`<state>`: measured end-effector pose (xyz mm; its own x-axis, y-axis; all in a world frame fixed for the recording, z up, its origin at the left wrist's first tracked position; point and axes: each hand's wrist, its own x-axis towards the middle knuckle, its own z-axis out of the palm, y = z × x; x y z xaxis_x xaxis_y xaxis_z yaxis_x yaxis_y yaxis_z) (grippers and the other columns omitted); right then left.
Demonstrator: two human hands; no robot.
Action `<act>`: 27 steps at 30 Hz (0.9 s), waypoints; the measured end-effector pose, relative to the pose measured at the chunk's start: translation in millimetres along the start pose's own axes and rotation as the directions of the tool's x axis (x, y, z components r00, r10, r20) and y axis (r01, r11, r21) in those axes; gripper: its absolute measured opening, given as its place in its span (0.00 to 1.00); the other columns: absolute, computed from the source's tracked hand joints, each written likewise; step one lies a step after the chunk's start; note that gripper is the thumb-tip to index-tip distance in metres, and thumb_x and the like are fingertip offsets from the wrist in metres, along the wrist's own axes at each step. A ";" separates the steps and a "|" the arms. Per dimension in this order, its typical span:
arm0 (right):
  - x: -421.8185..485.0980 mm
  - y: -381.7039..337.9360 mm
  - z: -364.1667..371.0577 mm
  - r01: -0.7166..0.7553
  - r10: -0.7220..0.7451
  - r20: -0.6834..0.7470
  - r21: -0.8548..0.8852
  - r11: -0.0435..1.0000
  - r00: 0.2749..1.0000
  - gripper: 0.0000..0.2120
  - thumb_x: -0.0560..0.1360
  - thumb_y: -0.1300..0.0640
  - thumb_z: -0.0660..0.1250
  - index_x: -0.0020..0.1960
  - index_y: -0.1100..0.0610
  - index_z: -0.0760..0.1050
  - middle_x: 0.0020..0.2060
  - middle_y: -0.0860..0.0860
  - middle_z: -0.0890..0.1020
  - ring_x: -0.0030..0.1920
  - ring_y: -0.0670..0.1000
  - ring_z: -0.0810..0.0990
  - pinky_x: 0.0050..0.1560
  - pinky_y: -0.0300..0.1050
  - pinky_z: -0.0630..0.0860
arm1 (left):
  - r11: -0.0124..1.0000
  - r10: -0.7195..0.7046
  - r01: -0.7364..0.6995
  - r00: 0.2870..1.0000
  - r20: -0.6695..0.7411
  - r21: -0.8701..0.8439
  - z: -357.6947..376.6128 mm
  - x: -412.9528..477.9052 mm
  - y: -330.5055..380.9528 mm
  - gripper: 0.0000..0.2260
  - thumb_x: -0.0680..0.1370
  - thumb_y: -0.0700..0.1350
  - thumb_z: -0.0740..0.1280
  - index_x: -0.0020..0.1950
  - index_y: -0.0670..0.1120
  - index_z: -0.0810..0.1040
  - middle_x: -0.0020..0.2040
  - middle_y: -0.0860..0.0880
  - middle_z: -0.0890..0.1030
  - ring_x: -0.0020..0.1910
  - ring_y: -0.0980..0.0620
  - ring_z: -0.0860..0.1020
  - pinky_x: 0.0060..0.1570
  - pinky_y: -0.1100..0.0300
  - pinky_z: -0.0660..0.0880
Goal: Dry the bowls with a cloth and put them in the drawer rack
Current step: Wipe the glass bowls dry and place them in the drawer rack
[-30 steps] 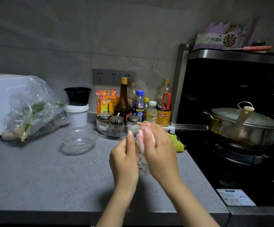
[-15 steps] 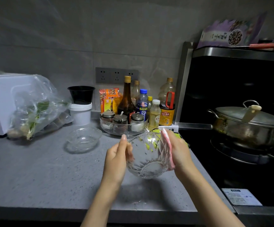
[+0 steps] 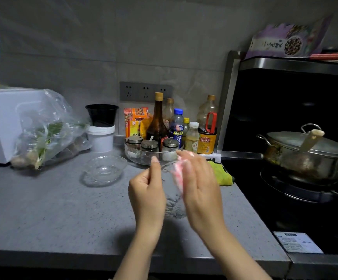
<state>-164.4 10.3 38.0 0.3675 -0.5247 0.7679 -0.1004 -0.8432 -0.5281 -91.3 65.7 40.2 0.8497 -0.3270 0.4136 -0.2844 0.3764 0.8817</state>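
A clear cut-glass bowl (image 3: 174, 205) is held on its side above the grey counter (image 3: 53, 215), between both hands. My left hand (image 3: 146, 190) grips its rim from the left, thumb up. My right hand (image 3: 199, 188) presses a pink-and-white cloth (image 3: 178, 174) against the bowl from the right; the hand is blurred and hides much of the bowl. A second, shallower glass bowl (image 3: 103, 170) stands upright on the counter to the left. No drawer rack is in view.
Behind the hands stands a glass tray of spice jars (image 3: 150, 150) with several bottles (image 3: 158, 122). A yellow-green cloth (image 3: 221, 173) lies at the counter's right edge. A lidded pot (image 3: 309, 156) sits on the stove; a bag of vegetables (image 3: 47, 132) and white appliance (image 3: 0, 122) are left.
The bowl has turned from facing me to edge-on between my hands. My right hand with the cloth has slid up and over the bowl's side.
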 end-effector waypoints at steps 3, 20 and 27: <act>-9.4 -12.1 7.4 0.178 -0.184 0.002 -0.246 0.953 0.983 0.20 0.81 0.46 0.48 0.69 0.47 0.69 0.67 0.46 0.72 0.70 0.46 0.65 0.71 0.48 0.58 | 0.995 -0.082 0.081 0.997 -0.014 -0.059 4.3 -3.2 -1.1 0.25 0.81 0.53 0.59 0.27 0.43 0.76 0.23 0.49 0.76 0.25 0.53 0.74 0.31 0.55 0.71; 2.9 -7.5 4.4 0.144 -0.143 0.022 -0.199 0.969 0.990 0.18 0.80 0.46 0.51 0.62 0.48 0.74 0.58 0.45 0.76 0.60 0.46 0.72 0.59 0.44 0.69 | 0.990 0.108 -0.105 0.994 -0.023 0.099 4.5 -9.9 -1.3 0.25 0.78 0.55 0.58 0.22 0.47 0.68 0.19 0.53 0.70 0.21 0.57 0.65 0.26 0.58 0.62; 26.0 -4.2 -17.3 -0.432 0.361 0.238 0.524 0.734 0.902 0.13 0.82 0.57 0.55 0.49 0.60 0.78 0.28 0.46 0.82 0.38 0.36 0.81 0.34 0.27 0.73 | 0.998 0.037 -0.035 0.999 0.023 -0.056 -5.3 -11.2 7.8 0.26 0.78 0.53 0.60 0.21 0.49 0.59 0.20 0.55 0.57 0.22 0.57 0.55 0.23 0.62 0.53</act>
<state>-170.4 -1.8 66.4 0.5150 -0.7496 0.4157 0.2517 -0.3314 -0.9093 -100.7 76.9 41.3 0.8282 -0.3328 0.4509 -0.2889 0.4359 0.8523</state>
